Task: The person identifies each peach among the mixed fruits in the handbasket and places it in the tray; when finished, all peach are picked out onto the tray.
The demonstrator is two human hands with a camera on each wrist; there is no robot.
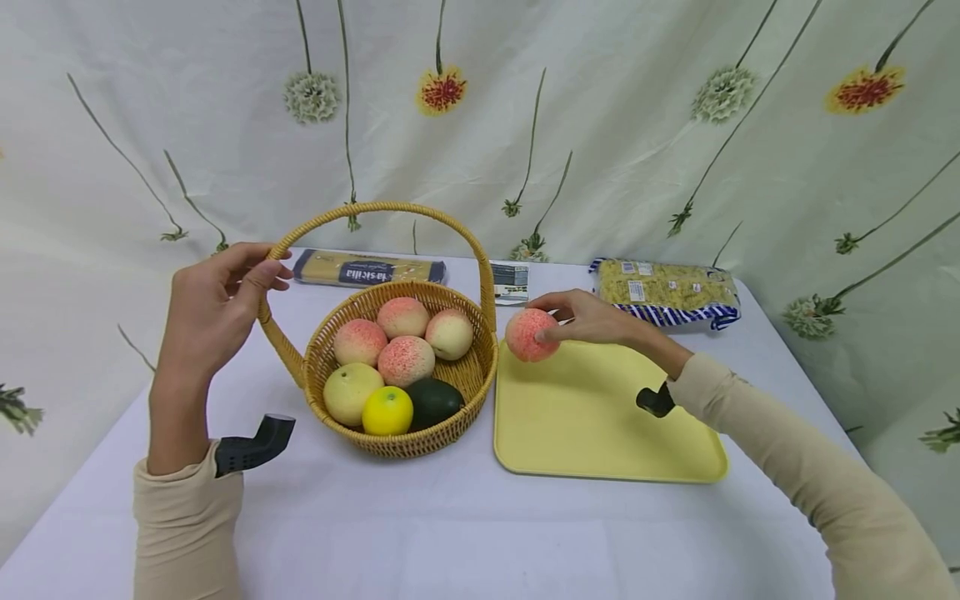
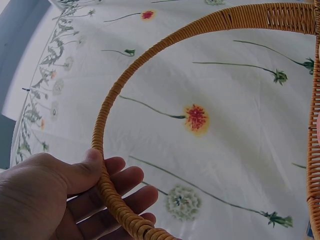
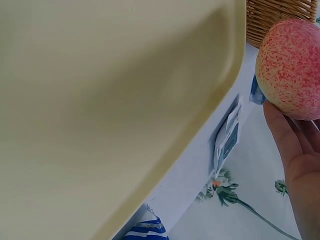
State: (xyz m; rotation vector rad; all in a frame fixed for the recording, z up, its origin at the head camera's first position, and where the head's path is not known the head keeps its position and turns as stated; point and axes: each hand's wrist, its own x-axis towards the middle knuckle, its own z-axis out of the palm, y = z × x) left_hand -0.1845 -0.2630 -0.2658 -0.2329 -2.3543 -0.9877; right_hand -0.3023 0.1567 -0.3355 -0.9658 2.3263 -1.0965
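A wicker basket stands left of the middle of the table with its tall arched handle raised. My left hand holds the left side of that handle, thumb on one side and fingers on the other, as the left wrist view also shows. Several peaches, a pale yellow-green round fruit, a yellow lemon-like fruit and a dark green avocado-like fruit lie in the basket. Over the yellow tray's back left corner, my right hand grips a pink peach, close to the basket's right rim.
The yellow tray lies flat right of the basket. Behind the basket is a spaghetti packet. A printed card and a bag of pasta with blue-striped edges lie along the back, before a flowered cloth.
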